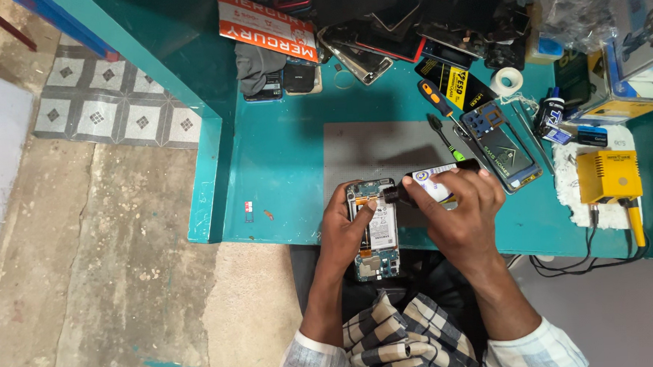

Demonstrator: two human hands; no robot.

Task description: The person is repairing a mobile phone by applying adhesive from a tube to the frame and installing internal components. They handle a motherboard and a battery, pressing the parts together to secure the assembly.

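An opened phone (376,233) with its back cover off lies at the near edge of the teal workbench (281,163), its battery and circuit boards showing. My left hand (343,230) grips its left side, thumb on the battery. My right hand (464,214) holds a small bottle (426,186) with a black nozzle and pale label, tilted so the nozzle points at the phone's upper right corner.
A grey mat (384,148) lies under the work. To the right lie a blue phone frame (502,145), screwdrivers (440,105), a tape roll (508,80) and a yellow box with cables (609,176). Phone parts are piled at the back. Floor lies to the left.
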